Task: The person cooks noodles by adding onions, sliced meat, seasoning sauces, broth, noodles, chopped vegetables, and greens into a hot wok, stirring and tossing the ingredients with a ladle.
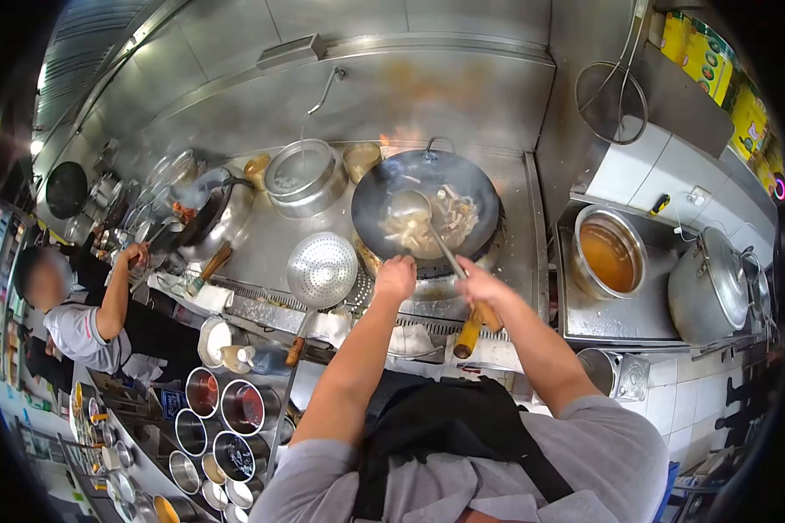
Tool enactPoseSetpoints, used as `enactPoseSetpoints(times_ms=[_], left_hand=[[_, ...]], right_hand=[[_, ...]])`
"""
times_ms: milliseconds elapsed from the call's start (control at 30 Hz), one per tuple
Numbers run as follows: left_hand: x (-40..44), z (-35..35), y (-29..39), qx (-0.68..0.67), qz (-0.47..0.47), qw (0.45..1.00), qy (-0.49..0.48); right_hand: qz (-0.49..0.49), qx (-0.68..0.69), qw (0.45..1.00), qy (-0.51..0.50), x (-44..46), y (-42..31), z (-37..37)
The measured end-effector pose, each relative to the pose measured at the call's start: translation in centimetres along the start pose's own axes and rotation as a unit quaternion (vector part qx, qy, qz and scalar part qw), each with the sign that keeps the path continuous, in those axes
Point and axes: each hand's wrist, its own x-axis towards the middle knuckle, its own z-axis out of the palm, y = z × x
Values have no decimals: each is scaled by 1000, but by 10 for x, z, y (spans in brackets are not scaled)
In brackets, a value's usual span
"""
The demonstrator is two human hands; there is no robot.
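A dark wok [371, 196] sits over a burner, holding pale sliced food [453, 222] that steams. My left hand [397, 277] is closed at the wok's near edge; its fingertips are partly hidden. My right hand [482, 288] grips the long handle of a metal ladle [410, 206], whose bowl rests among the food. A yellow-brown handle [467, 338] lies just below my right hand. Left of the wok, a perforated skimmer [323, 270] lies with its wooden handle toward me. Flames [401, 139] rise behind the wok.
A lidded pot-like vessel [305, 179] stands under a tap [327, 91]. On the right are a pot of brown liquid [609, 253] and a large lidded pot [711, 288]. Several seasoning tins [242, 407] stand lower left. Another person [83, 327] works at a wok [222, 218] on the left.
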Motion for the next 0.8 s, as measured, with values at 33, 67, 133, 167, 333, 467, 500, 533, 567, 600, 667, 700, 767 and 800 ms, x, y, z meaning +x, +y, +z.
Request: enactPoseSetpoints(times_ms=[33, 67, 133, 167, 333, 467, 500, 533, 567, 600, 667, 700, 767, 800], left_hand=[[0, 20, -17, 65, 43, 997, -27], [-3, 17, -12, 64, 39, 997, -24], [-11, -2, 7, 83, 43, 995, -29], [-17, -8, 13, 91, 67, 994, -9], [-14, 9, 23, 47, 16, 999, -9], [2, 10, 34, 69, -30, 994, -85], [-10, 18, 29, 40, 39, 998, 28], [-15, 12, 30, 43, 60, 997, 35], [-10, 11, 27, 44, 46, 998, 26], [-9, 16, 25, 40, 29, 999, 17], [-11, 23, 19, 5, 16, 1000, 18], [-1, 20, 18, -23, 15, 999, 23], [-5, 19, 23, -63, 47, 995, 56], [-9, 20, 20, -100, 78, 989, 83]], right_hand=[[-2, 29, 999, -14, 20, 1, -12], [-5, 57, 998, -27, 32, 0, -21], [-27, -56, 998, 31, 21, -7, -20], [-1, -211, 976, 57, 2, -9, -16], [-92, -252, 963, 28, -12, 18, -38], [-54, -386, 917, 89, -21, -19, -32], [-51, -354, 929, 98, -34, -27, -32], [-54, -353, 929, 98, -43, -30, -32], [-110, -309, 938, 109, -56, -24, -31], [-162, -267, 943, 118, -68, -10, -28], [-138, -211, 964, 80, -69, 40, -19], [-133, -188, 970, 78, -69, 59, -12], [-125, -166, 974, 89, -68, 98, 2], [-122, -165, 974, 101, -67, 100, 7]])
